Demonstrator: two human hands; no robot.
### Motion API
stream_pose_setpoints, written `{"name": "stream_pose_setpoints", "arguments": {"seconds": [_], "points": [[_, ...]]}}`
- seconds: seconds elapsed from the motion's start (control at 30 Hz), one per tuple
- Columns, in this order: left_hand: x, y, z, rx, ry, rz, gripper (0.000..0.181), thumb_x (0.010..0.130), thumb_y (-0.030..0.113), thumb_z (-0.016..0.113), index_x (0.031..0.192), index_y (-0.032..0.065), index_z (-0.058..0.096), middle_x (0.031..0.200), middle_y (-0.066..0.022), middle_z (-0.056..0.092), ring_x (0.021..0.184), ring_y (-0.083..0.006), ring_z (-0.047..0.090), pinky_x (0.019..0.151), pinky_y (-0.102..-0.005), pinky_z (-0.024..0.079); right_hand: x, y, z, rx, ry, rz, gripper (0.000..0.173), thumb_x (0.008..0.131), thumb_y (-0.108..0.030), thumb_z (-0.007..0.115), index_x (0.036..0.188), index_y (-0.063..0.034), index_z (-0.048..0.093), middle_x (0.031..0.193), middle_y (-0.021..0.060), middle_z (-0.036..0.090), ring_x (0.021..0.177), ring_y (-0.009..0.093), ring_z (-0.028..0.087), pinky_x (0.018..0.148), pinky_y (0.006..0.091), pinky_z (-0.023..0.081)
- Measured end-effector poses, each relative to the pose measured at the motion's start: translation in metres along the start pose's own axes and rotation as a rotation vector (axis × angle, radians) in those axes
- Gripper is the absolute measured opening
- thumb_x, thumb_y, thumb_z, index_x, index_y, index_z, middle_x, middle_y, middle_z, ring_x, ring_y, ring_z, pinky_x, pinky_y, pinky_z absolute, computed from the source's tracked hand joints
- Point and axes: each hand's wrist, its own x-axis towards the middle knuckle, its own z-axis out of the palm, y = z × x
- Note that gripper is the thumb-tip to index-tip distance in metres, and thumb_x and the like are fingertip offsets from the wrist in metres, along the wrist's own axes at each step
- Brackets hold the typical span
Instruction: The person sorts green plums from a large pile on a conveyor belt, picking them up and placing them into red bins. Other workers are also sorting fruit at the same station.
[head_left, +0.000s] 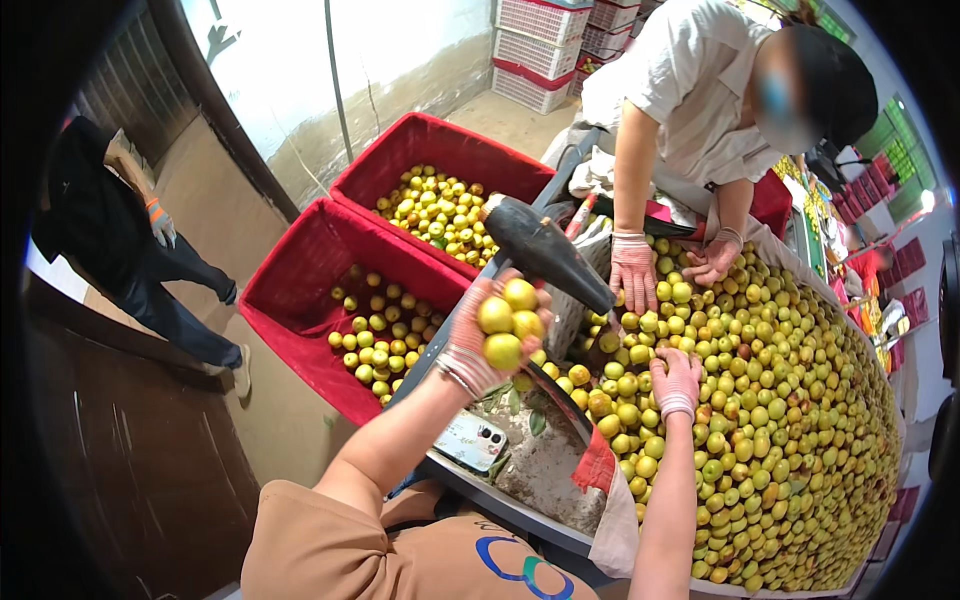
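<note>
My left hand (491, 330), in a striped thin glove, is raised with the palm up and cradles several yellow-green fruits (513, 322), probably jujubes. It hangs over the grey metal edge beside the red-lined crates. My right hand (676, 379), gloved alike, lies on the near left part of a large heap of the same fruits (772, 420). Its fingertips dip among them, so whether it grips one is hidden. Some fruits in the heap show brown patches. Just beyond my left hand a black tapered object (551, 251), like a blower nozzle, slants across.
Two red-lined crates (285, 277) hold loose fruits. A patterned phone (471, 441) lies among leaves on the ledge. Across the heap, a co-worker's gloved hands (634, 271) touch fruits. Another person (142, 240) stands at left. White crates (536, 56) are stacked behind.
</note>
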Motion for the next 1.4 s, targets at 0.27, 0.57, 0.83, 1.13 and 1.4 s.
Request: {"name": "stream_pose_setpoints", "arguments": {"seconds": [0.27, 0.57, 0.83, 1.13, 1.4], "points": [[-0.039, 0.159, -0.083, 0.257, 0.324, 0.521, 0.032, 0.091, 0.047, 0.056, 0.101, 0.0168, 0.062, 0.100, -0.0143, 0.062, 0.088, -0.0312, 0.063, 0.059, -0.0377, 0.058, 0.016, 0.030, 0.017, -0.071, 0.059, -0.103, 0.030, 0.087, -0.036, 0.064, 0.111, -0.0193, 0.071, 0.123, 0.0060, 0.065, 0.128, 0.038, 0.044, 0.113, 0.0462, 0.033], [-0.092, 0.245, -0.272, 0.336, 1.389, 0.433, 0.048, 0.086, 0.059, 0.062, 0.113, 0.0190, 0.058, 0.107, -0.0064, 0.060, 0.089, -0.0283, 0.060, 0.076, -0.0413, 0.054, 0.013, -0.004, -0.006, -0.006, 0.012, 0.130, 0.063, 0.088, -0.038, 0.063, 0.145, -0.0221, 0.043, 0.156, 0.0164, 0.032, 0.140, 0.039, 0.033, 0.113, 0.0472, 0.036], [-0.028, 0.116, -0.087, 1.257, 0.470, 0.856, 0.021, 0.099, 0.018, 0.061, 0.116, 0.0074, 0.065, 0.108, -0.0007, 0.064, 0.092, -0.0103, 0.060, 0.076, -0.0247, 0.052, -0.033, 0.000, -0.014, -0.295, -0.133, -0.033, 0.057, 0.092, -0.050, 0.054, 0.141, -0.0204, 0.048, 0.131, 0.0099, 0.056, 0.116, 0.028, 0.059, 0.095, 0.0435, 0.048], [0.144, -0.162, -0.045, 2.174, -0.561, 0.499, 0.035, 0.089, 0.012, 0.062, 0.124, 0.0093, 0.062, 0.126, -0.0137, 0.062, 0.120, -0.0343, 0.056, 0.102, -0.0438, 0.045, -0.051, 0.005, -0.013, -0.370, 0.031, -0.221, 0.043, 0.088, -0.040, 0.061, 0.123, -0.0154, 0.059, 0.121, 0.0110, 0.058, 0.109, 0.026, 0.058, 0.095, 0.0389, 0.042], [0.213, -0.200, -0.066, 2.814, -0.403, 0.187, 0.060, 0.088, 0.061, 0.053, 0.138, 0.0263, 0.055, 0.149, 0.0035, 0.043, 0.142, -0.0432, 0.025, 0.118, -0.0584, 0.017, -0.050, 0.004, -0.028, -0.202, -0.064, -0.159, 0.032, 0.082, -0.035, 0.069, 0.107, -0.0161, 0.065, 0.112, 0.0091, 0.060, 0.107, 0.025, 0.059, 0.094, 0.0401, 0.044]]}}
